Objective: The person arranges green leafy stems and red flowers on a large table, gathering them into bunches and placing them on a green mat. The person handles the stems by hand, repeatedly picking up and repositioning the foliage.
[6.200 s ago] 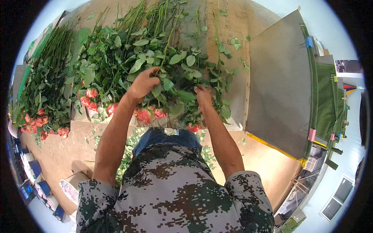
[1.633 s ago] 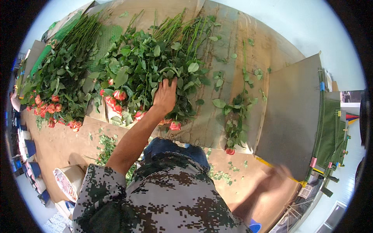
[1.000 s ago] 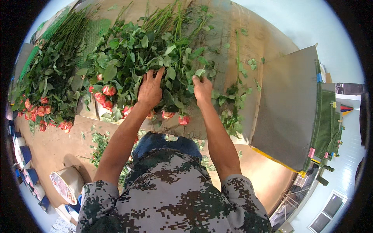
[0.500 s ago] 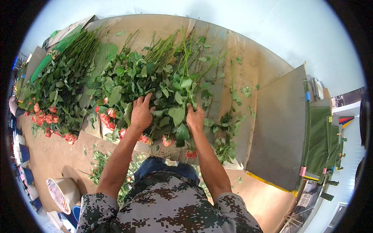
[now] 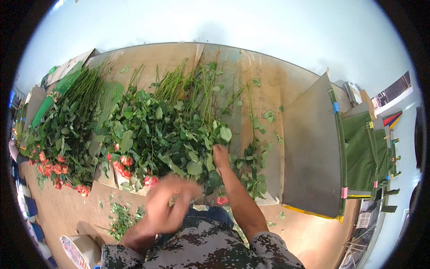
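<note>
Red-and-pink roses [image 5: 123,167] with long leafy green stems lie in a heap across the bench, blooms toward me and cut ends toward the far side. My right hand [image 5: 220,157] is closed at the right of this heap, on a leafy rose stem [image 5: 209,152]; leaves partly cover its fingers. A rose bloom [image 5: 222,200] hangs below that hand, near the bench's front edge. My left hand [image 5: 172,199] is raised close to my body, in front of the heap and off the leaves. Motion smears its fingers, so its grip does not show.
Another rose bundle [image 5: 67,130] lies at the left by green netting [image 5: 112,96]. Single leafy stems [image 5: 253,134] rest right of the heap. A grey upright panel [image 5: 313,157] bounds the right side. Below, a bucket [image 5: 85,249] and cut foliage [image 5: 121,217] stand on the floor.
My left hand has left the leaves and come back toward my body. The right hand stays at the stem. The whole view has shifted, with the bench lower in the picture.
</note>
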Available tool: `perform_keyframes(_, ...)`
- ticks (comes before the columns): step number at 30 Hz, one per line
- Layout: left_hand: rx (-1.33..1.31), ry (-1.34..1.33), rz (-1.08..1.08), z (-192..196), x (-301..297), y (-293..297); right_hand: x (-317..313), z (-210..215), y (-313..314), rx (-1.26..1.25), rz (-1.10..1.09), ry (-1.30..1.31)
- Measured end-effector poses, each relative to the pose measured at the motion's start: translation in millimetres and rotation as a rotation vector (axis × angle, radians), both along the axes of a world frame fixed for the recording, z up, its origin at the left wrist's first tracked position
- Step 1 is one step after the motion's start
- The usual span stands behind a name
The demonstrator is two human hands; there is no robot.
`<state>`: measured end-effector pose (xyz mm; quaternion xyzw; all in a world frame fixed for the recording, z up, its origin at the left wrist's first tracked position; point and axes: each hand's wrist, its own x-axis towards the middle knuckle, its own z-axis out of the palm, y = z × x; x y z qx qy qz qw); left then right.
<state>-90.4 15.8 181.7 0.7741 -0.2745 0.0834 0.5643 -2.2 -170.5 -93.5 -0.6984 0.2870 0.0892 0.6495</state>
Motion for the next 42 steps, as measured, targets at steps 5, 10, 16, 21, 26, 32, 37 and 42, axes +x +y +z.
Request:
perform_keyframes(5, -0.697, -0.314, -0.727, 48, -45, -1, 13, 32, 20, -0.443, 0.214, -0.311)
perform_keyframes(10, -0.636, -0.110, -0.859, 65, -52, 7, 15, 77, 22, -0.976, 0.309, -0.374)
perform_keyframes(16, -0.783, -0.225, -0.557, 55, -76, -7, 35, 115, 20, -0.909, 0.268, -0.631)
perform_keyframes(21, -0.850, -0.222, -0.461, 58, -72, -7, 33, 138, -17, 0.728, -0.083, -0.581)
perform_keyframes(26, -0.552, 0.216, -0.235, 40, -87, 3, 9, 69, -94, 0.277, -0.137, -0.016)
perform_keyframes(32, -0.474, 0.467, 0.169, 28, -66, 4, -39, -8, -94, 0.449, -0.415, 0.056)
perform_keyframes(37, -0.402, 0.453, 0.212, 18, -56, -2, -35, -71, -93, 0.589, -0.443, -0.018)
perform_keyframes(42, -0.353, 0.445, 0.283, 18, -53, -9, -28, -53, -91, 0.799, -0.429, 0.037)
